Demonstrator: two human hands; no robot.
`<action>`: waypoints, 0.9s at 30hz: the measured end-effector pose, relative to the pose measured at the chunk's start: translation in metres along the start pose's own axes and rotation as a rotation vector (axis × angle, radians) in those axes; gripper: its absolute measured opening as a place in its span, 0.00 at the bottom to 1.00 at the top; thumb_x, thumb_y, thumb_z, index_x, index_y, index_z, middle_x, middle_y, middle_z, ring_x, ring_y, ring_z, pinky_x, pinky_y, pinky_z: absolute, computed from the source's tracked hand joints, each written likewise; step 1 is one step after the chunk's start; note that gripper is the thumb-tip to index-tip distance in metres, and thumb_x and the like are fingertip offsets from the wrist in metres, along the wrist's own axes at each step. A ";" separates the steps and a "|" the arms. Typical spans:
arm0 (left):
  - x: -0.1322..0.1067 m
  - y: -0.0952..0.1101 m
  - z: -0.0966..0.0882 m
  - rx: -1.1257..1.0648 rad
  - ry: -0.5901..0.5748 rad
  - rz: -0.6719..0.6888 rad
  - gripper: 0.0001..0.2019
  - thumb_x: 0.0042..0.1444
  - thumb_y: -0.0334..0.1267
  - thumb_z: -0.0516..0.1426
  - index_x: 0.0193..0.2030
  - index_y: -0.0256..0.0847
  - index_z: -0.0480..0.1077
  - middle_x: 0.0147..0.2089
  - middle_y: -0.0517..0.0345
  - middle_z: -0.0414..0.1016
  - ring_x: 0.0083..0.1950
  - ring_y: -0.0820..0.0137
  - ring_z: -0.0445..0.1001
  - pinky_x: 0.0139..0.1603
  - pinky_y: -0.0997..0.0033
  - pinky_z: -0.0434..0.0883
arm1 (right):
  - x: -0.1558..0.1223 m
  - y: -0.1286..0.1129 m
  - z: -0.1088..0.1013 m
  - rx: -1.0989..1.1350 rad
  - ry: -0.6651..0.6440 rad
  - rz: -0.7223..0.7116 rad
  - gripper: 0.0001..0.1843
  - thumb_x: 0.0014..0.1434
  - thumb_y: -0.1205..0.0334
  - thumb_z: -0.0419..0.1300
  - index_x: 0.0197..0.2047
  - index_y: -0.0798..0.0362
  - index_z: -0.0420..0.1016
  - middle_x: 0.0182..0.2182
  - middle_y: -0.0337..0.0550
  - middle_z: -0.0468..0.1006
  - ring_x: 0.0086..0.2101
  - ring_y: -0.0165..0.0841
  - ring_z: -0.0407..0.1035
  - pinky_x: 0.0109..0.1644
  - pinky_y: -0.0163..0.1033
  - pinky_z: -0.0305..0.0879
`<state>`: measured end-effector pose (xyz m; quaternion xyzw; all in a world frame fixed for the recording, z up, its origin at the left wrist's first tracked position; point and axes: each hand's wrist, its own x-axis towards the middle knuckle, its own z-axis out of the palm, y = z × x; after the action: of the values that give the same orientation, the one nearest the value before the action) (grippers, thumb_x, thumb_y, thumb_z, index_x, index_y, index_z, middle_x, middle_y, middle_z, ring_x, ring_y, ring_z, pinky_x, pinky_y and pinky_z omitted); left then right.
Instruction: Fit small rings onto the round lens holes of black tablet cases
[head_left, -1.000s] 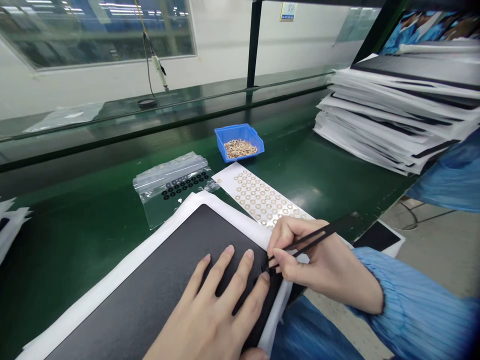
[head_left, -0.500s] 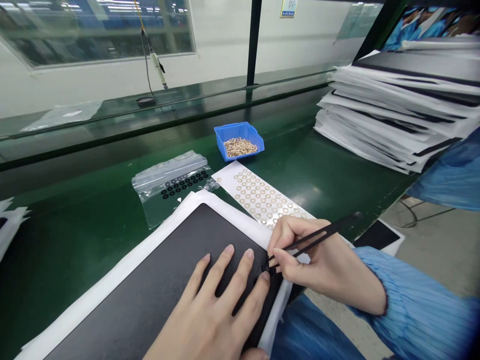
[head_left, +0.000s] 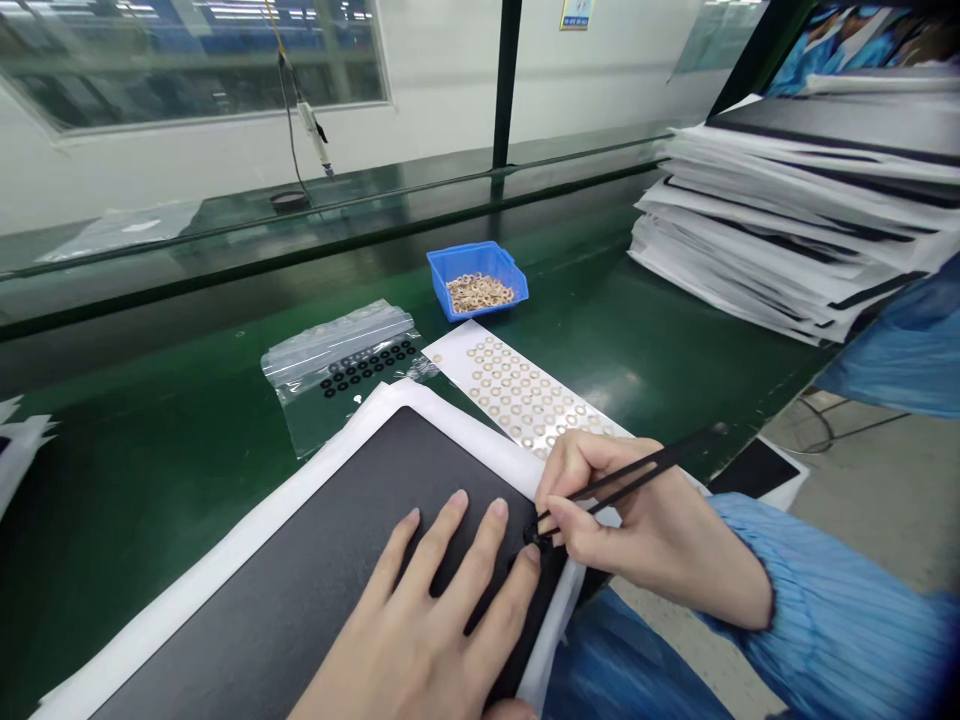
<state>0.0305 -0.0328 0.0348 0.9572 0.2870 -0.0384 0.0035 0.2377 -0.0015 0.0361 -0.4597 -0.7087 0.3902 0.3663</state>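
"While the black panel [head_left: 337, 520] is pressed flat on its white sheet [head_left: 255, 528], where is the small black piece [head_left: 531, 532] to be found?"

"It is set on the panel's right-hand corner, just left of the right hand [head_left: 637, 520], at the tips of the tweezers [head_left: 675, 452]. Its outline is partly hidden."

"How are the long axes laid?"

"The panel is stretched from near left to far right. The tweezers are slanted more across the scene, tips to the left, rear end raised to the right and slightly far."

"Which hand is placed nearer?"

"Both are placed close. The piece is bordered by the index fingertip of the left hand [head_left: 442, 610]; whether contact is made cannot be told. From the right, it is reached only through the tweezers."

"And the poses?"

"The left hand is laid palm down, its grip spread apart and nothing held. The right grip is clamped on the tweezers, pen-fashion, with the thumb on the near side. A gap is seen between the prongs, but whether the piece is pinched cannot be told."

"What is arranged beyond?"

"On the desk [head_left: 600, 300], a card of pale rings [head_left: 450, 345] is laid, with a blue bin [head_left: 469, 260] farther off."
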 end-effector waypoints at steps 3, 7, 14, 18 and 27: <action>0.001 0.001 -0.002 0.038 0.008 0.012 0.35 0.53 0.52 0.57 0.64 0.41 0.54 0.64 0.42 0.54 0.60 0.43 0.60 0.48 0.42 0.69 | 0.001 -0.001 -0.001 -0.003 -0.007 -0.011 0.09 0.47 0.74 0.56 0.22 0.53 0.60 0.22 0.38 0.70 0.24 0.28 0.66 0.29 0.33 0.63; 0.000 0.000 -0.003 0.068 0.012 0.019 0.34 0.53 0.53 0.56 0.64 0.40 0.55 0.64 0.41 0.55 0.59 0.43 0.61 0.47 0.43 0.70 | 0.003 -0.001 -0.002 0.001 -0.033 -0.016 0.09 0.45 0.75 0.56 0.21 0.53 0.61 0.21 0.37 0.70 0.24 0.28 0.65 0.28 0.33 0.62; 0.000 0.000 0.000 0.083 0.036 0.019 0.34 0.54 0.53 0.55 0.64 0.40 0.55 0.64 0.42 0.54 0.60 0.43 0.61 0.47 0.44 0.70 | 0.001 0.006 0.001 0.079 0.003 0.071 0.07 0.47 0.72 0.57 0.23 0.53 0.62 0.24 0.39 0.72 0.25 0.29 0.67 0.29 0.34 0.64; 0.000 0.000 0.002 0.089 0.044 0.042 0.34 0.54 0.54 0.54 0.64 0.40 0.55 0.64 0.42 0.55 0.59 0.43 0.61 0.46 0.44 0.71 | 0.002 0.003 0.001 0.019 0.006 0.033 0.08 0.47 0.72 0.56 0.22 0.53 0.61 0.22 0.38 0.71 0.25 0.29 0.66 0.28 0.34 0.63; 0.002 -0.001 0.000 0.115 0.055 0.033 0.33 0.54 0.54 0.55 0.63 0.40 0.56 0.64 0.42 0.56 0.58 0.44 0.63 0.46 0.44 0.71 | 0.007 0.001 -0.004 -0.062 -0.058 -0.030 0.07 0.44 0.75 0.56 0.22 0.54 0.65 0.21 0.37 0.70 0.24 0.28 0.65 0.26 0.32 0.62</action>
<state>0.0319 -0.0312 0.0348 0.9611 0.2683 -0.0282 -0.0586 0.2388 0.0062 0.0382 -0.4487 -0.7376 0.3755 0.3370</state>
